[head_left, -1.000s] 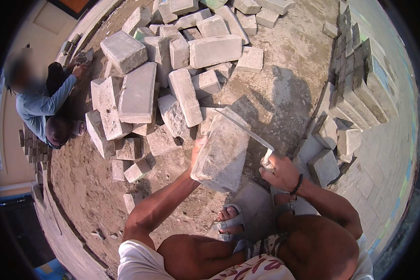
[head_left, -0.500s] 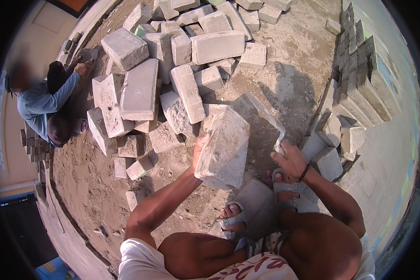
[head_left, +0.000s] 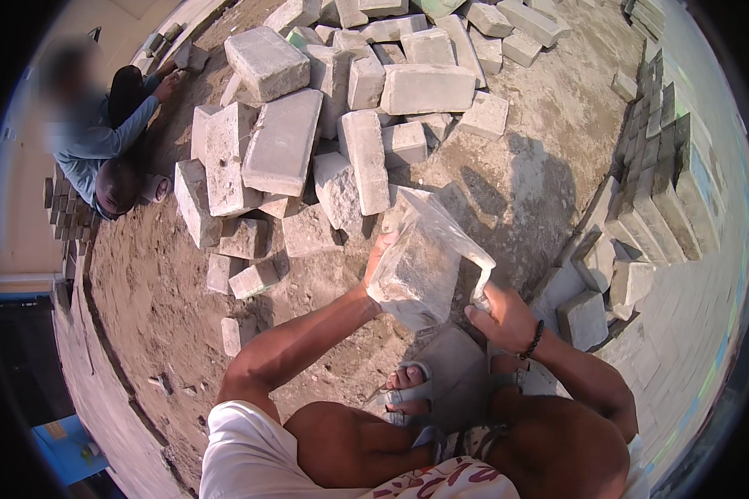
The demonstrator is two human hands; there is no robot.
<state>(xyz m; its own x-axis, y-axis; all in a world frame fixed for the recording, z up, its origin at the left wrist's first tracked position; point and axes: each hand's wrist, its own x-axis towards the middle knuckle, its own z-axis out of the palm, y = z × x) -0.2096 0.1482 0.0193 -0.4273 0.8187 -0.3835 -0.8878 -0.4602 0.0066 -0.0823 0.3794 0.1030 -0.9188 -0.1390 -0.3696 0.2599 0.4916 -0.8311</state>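
My left hand (head_left: 378,259) is wrapped round the left side of a rough, pale grey concrete block (head_left: 412,291), held up tilted above the dirt. My right hand (head_left: 503,318) is closed on the handle of a trowel (head_left: 483,274) with a bent metal neck. Its blade lies across the upper part of the block, slightly blurred; whether it touches is hard to tell. Under the block, my sandalled feet (head_left: 408,387) rest by a flat grey slab (head_left: 453,366).
A heap of loose concrete blocks (head_left: 279,145) covers the dirt ahead. Rows of stacked blocks (head_left: 666,183) line the right, beside light paving (head_left: 674,349). A co-worker (head_left: 100,141) in a blue shirt crouches at the left near a pale wall (head_left: 17,208), hands on a grey piece.
The trowel was lifted to the right of the block half a second ago and is now back down over it. The surroundings have shifted rightward in view.
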